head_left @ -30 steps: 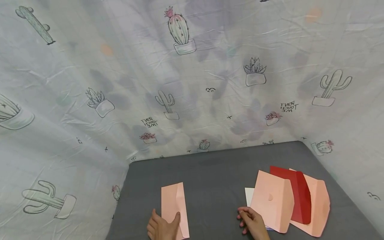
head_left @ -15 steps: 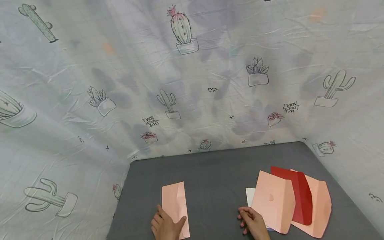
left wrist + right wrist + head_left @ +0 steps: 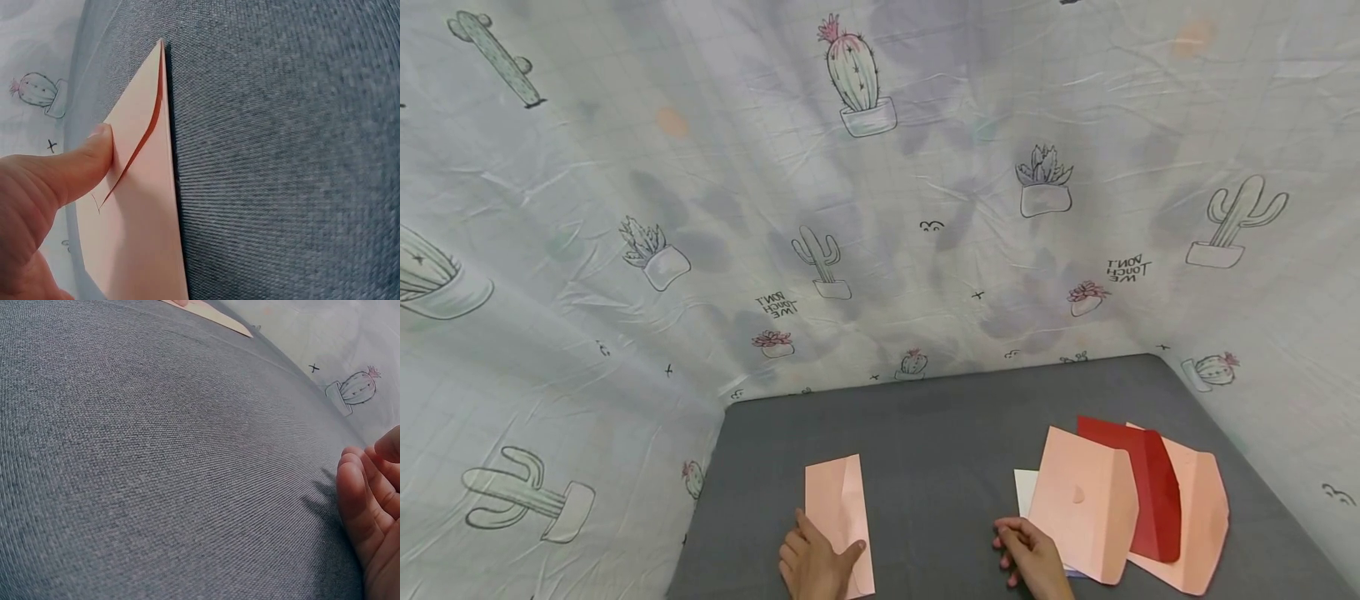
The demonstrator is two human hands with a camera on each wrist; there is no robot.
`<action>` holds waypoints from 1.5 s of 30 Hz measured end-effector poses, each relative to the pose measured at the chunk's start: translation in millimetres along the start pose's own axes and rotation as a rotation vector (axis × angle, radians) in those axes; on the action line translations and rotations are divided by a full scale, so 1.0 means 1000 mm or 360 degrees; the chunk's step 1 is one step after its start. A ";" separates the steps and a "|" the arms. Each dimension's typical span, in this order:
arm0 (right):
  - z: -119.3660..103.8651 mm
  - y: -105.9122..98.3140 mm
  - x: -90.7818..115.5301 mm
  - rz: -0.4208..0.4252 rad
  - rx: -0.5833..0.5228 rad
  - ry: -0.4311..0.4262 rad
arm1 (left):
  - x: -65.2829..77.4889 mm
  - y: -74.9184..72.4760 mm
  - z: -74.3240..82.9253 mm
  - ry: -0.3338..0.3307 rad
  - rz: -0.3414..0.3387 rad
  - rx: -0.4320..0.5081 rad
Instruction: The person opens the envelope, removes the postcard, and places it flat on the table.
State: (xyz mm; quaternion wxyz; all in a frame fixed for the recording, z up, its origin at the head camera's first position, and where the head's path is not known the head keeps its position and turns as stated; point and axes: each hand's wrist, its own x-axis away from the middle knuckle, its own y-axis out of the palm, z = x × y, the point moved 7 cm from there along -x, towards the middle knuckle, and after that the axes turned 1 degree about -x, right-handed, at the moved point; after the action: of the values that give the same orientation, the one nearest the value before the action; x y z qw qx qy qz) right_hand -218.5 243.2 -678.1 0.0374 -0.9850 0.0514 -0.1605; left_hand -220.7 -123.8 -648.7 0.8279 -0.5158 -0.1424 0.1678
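Observation:
A closed pale pink envelope (image 3: 832,496) lies on the grey table at the left in the head view. My left hand (image 3: 822,560) rests on its near part, the index finger along its left side and the thumb over the flap. Up close in the left wrist view, the thumb (image 3: 94,156) presses the envelope's flap (image 3: 139,100), whose edge stands slightly lifted toward the corner. My right hand (image 3: 1030,554) rests on the table beside the right-hand pile, fingers loosely curled, holding nothing. Its fingers (image 3: 353,487) also show at the right wrist view's edge.
At the right, overlapping envelopes lie with flaps unfolded: a pink one (image 3: 1078,500) in front, a red one (image 3: 1153,508) behind it, another pink one (image 3: 1202,517) at the far right. A white sheet (image 3: 1024,492) peeks out underneath. Cactus-printed cloth (image 3: 880,250) borders the table.
My left hand has shifted a little to the right, and its thumb has moved farther toward the envelope's right edge. The right hand has stayed in place.

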 end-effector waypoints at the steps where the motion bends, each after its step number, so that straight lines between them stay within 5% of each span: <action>1: 0.000 0.000 0.000 0.0003 0.0007 0.0001 | 0.000 0.001 0.000 0.0001 -0.0016 -0.0008; 16: -0.008 0.001 0.006 0.0056 0.0011 -0.0066 | 0.008 0.021 0.016 -0.0009 -0.0116 0.0022; 22: -0.003 0.000 0.004 0.0068 0.0035 -0.0053 | 0.004 0.019 0.013 0.0044 -0.0147 0.0027; 32: -0.002 0.004 0.004 0.0058 0.0022 -0.0059 | -0.002 0.005 0.013 -0.0013 -0.0192 -0.0066; 45: 0.002 0.003 0.002 0.0056 0.0045 -0.0058 | -0.005 0.002 0.014 -0.0011 -0.0202 0.0000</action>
State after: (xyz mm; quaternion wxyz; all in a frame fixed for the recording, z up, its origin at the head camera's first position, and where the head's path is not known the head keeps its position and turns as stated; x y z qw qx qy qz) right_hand -215.8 239.9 -679.6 0.0551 -0.9861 0.0656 -0.1424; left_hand -231.4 -114.1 -644.9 0.8365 -0.5050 -0.1778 0.1168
